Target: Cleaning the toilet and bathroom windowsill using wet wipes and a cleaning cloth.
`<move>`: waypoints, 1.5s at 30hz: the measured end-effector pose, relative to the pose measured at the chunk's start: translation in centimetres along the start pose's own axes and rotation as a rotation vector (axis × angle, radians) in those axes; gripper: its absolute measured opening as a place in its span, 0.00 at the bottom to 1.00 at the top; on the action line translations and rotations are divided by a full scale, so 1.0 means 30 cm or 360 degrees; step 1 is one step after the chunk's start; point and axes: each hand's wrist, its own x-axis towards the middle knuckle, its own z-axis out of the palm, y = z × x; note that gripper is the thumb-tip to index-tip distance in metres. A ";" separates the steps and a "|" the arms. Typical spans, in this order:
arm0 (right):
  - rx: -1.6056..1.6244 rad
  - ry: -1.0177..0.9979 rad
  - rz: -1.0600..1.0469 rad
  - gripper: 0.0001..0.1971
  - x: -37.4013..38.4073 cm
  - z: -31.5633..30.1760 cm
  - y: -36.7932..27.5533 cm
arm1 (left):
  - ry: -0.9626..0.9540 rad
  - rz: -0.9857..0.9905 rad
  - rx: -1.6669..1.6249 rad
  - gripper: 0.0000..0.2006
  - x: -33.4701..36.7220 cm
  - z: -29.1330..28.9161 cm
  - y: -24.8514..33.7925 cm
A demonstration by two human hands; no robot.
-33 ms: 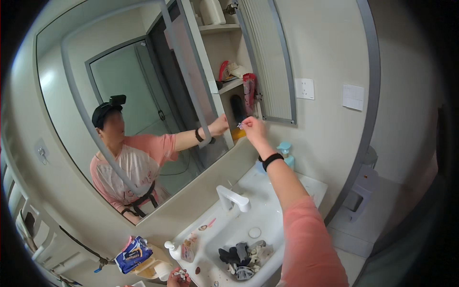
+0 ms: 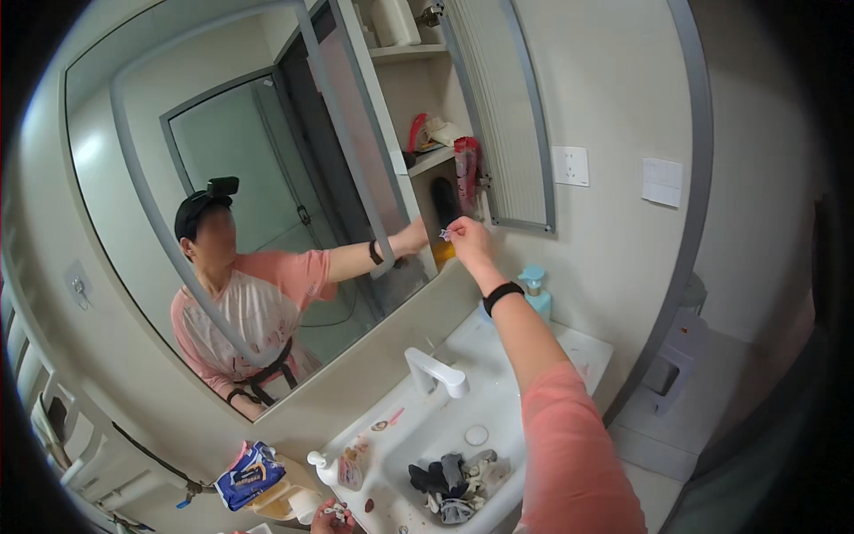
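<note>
My right arm is stretched out to the open wall cabinet [image 2: 430, 160]. My right hand [image 2: 471, 242] pinches a small pale lilac, star-shaped piece [image 2: 447, 235] in front of the cabinet's lowest compartment; its exact kind is too small to make out. Inside that compartment are a dark oval object [image 2: 442, 198] and something yellow [image 2: 443, 252]. A red-pink packet [image 2: 465, 173] hangs beside the shelf. At the lower edge, my left hand [image 2: 327, 525], partly cut off, is closed around several small whitish pieces [image 2: 336, 510] beside the sink.
Dark and grey wet cloths [image 2: 452, 481] lie in the white sink [image 2: 498, 405] below the faucet [image 2: 436, 372]. A white pump bottle [image 2: 342, 472], a blue packet [image 2: 249, 474] and a turquoise pump bottle [image 2: 535, 289] stand around it. The cabinet door [image 2: 503, 116] hangs open; a mirror [image 2: 240, 133] covers the left wall.
The view has shifted very slightly. Both hands keep their hold and stay in nearly the same places; the right hand's reflection is blurrier.
</note>
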 end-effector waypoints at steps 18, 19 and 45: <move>0.1328 -0.1559 -0.0108 0.10 -0.961 -0.064 -0.316 | -0.0530 0.0099 0.0139 0.16 0.122 0.019 -0.003; 0.1076 -0.1729 0.0027 0.11 -1.106 -0.031 -0.348 | -0.0550 0.0016 0.0061 0.17 0.110 0.071 0.020; 0.1124 -0.3030 0.1221 0.11 -2.637 0.838 -1.158 | 0.0241 0.0469 -0.0582 0.08 -0.151 -1.430 0.525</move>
